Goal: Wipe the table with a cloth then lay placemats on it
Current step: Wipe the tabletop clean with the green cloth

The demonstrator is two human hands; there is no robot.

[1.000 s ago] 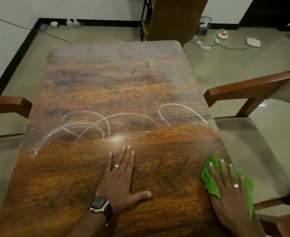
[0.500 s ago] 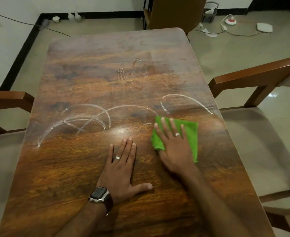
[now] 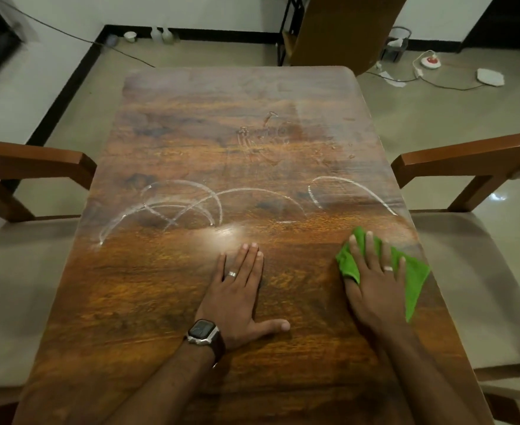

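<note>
A brown wooden table (image 3: 191, 302) fills the middle of the view. White curved wipe streaks (image 3: 188, 207) and wet smears cross its middle. My right hand (image 3: 375, 283) lies flat on a green cloth (image 3: 415, 280), pressing it onto the table near the right edge. Flat on the bare wood beside it rests my left hand (image 3: 237, 299), fingers spread, a watch on the wrist. No placemats are in view.
Wooden chairs with pale seats stand at the table's left (image 3: 32, 161) and right (image 3: 467, 161). Another chair (image 3: 344, 29) stands at the far end. Cables, a power strip (image 3: 430, 61) and a white device (image 3: 491, 76) lie on the floor at the back right.
My right hand has swept the green cloth from the right edge to the centre and back toward the right edge. My left hand has stayed flat in place.
</note>
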